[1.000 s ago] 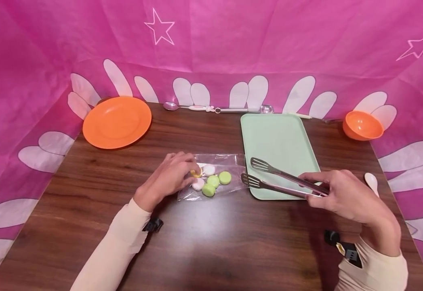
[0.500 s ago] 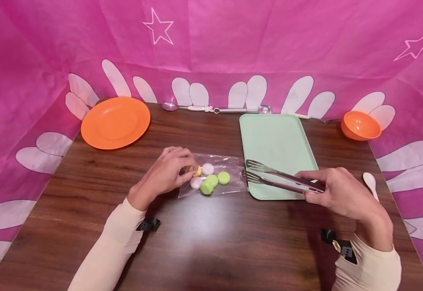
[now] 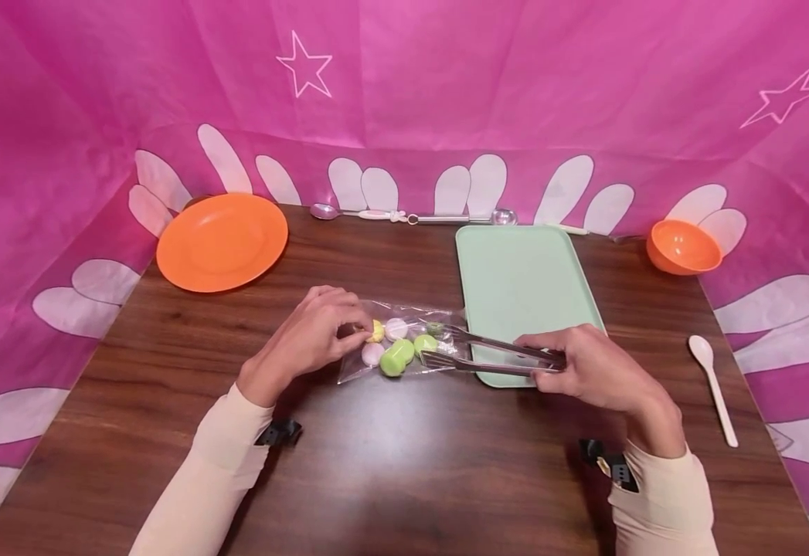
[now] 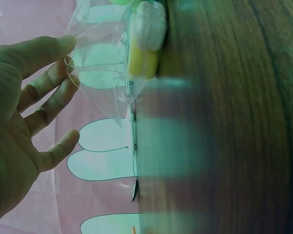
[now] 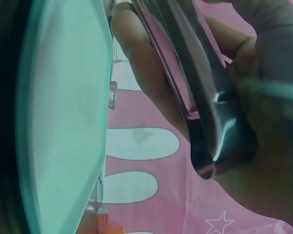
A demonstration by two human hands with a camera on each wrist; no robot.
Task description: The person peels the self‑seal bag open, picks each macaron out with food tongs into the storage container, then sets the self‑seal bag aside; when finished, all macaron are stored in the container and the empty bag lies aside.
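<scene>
A clear plastic bag of round macarons lies mid-table in the head view. Inside are green macarons, pale pink ones and a yellow one. My left hand pinches the bag's left end between thumb and fingers, beside the yellow macaron; the left wrist view shows the plastic edge at the fingertips. Metal tongs are gripped near their closed end by my right hand. Their slotted tips, spread apart, overlap the bag's right end on either side of a green macaron.
A pale green tray lies under the tongs, right of the bag. Farther back are an orange plate and an orange bowl. Spoons and a scoop line the back edge; a white spoon lies at right.
My right hand has moved left with the tongs, bringing their tips from the tray's edge to the green macarons. My left hand keeps to the bag's left end, with slight movement.
</scene>
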